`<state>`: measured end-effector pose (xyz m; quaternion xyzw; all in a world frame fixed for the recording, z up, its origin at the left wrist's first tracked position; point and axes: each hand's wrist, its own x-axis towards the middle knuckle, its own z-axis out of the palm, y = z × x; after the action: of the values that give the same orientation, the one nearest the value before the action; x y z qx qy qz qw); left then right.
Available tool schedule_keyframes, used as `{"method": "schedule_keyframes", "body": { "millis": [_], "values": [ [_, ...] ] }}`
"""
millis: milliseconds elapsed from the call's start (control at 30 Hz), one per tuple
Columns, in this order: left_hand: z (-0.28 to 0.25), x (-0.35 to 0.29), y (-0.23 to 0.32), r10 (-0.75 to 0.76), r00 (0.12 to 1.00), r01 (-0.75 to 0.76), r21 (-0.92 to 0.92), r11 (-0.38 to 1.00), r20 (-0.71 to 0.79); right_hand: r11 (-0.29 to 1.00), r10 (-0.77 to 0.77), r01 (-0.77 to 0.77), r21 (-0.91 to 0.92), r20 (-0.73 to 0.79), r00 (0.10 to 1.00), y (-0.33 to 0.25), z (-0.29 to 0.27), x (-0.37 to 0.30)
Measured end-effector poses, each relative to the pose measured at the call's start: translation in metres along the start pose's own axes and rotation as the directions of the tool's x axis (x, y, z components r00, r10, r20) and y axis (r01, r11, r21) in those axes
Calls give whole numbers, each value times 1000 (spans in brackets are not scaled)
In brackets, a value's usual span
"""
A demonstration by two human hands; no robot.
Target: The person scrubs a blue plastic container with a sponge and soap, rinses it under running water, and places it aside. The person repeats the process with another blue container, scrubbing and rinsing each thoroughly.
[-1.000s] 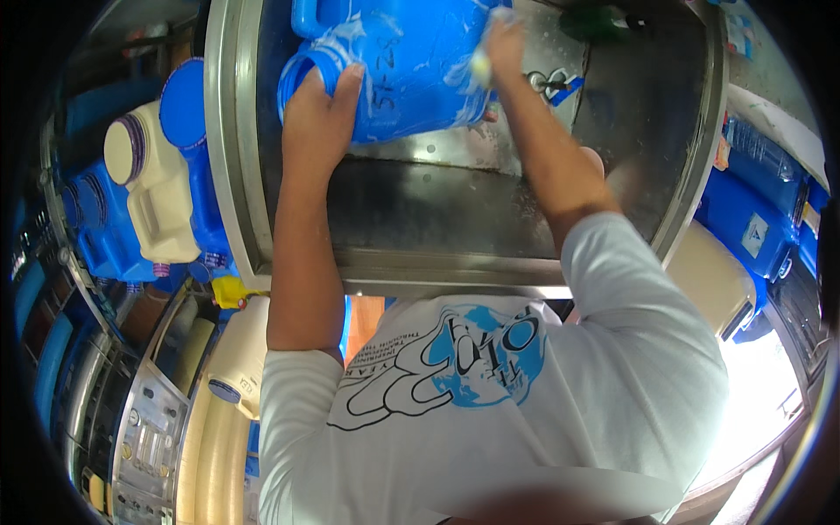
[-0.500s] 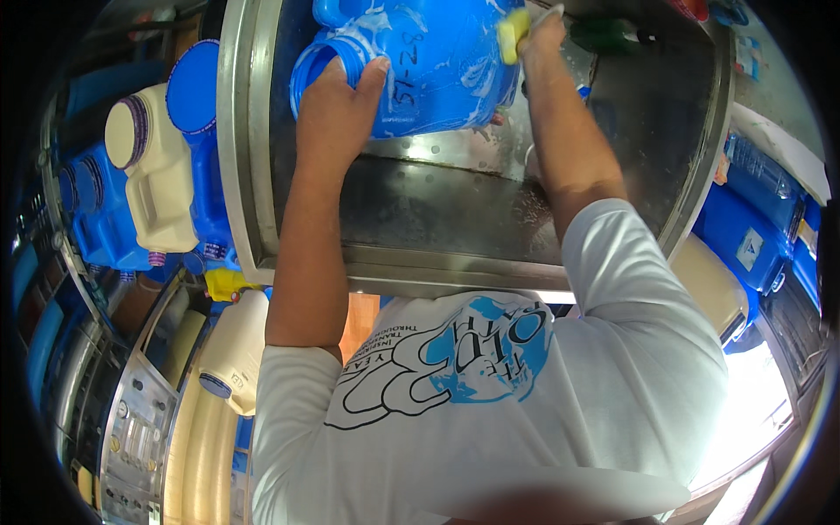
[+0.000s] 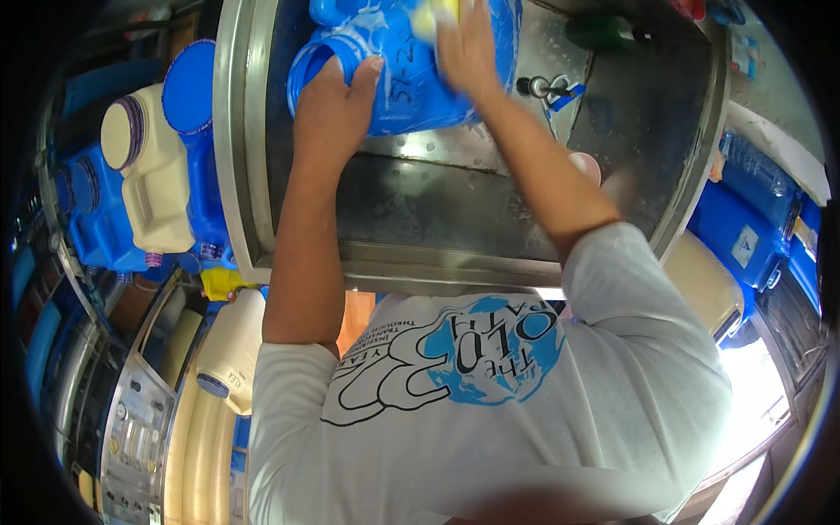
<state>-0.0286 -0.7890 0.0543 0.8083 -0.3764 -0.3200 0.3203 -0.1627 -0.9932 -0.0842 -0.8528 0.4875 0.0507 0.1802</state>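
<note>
A big blue plastic jug lies on its side in the steel sink, its wide open mouth toward the left and white suds streaking its wall. My left hand grips the rim of that mouth, fingers inside the opening and thumb over the outside. Against the upper side of the jug, my right hand presses a yellow sponge; hand and sponge are smeared by motion. The jug's far end runs partly behind my right hand and out of the top of the picture.
A dark green bottle lies at the sink's far right. Near the jug are a metal fitting with a blue part and a pinkish round thing. Cream jugs and blue containers stand left; more blue containers are at right.
My right hand has swept left with the sponge, from the jug's right end to its middle. The metal fitting now shows. My left hand and the jug have barely shifted.
</note>
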Motion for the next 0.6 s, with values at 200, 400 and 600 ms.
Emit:
{"method": "schedule_keyframes", "body": {
  "millis": [200,400,600],
  "values": [
    [-6,5,15,48,997,-52,85,995,56,784,318,-18,620,-377,870,89,20,10],
    [-8,2,11,-47,998,42,92,995,48,731,-269,587,348,-643,717,-51,-3,-140],
    [-1,-2,16,18,1000,-18,98,995,-2,-78,461,-545,835,515,723,109,117,-132]
  ]
}}
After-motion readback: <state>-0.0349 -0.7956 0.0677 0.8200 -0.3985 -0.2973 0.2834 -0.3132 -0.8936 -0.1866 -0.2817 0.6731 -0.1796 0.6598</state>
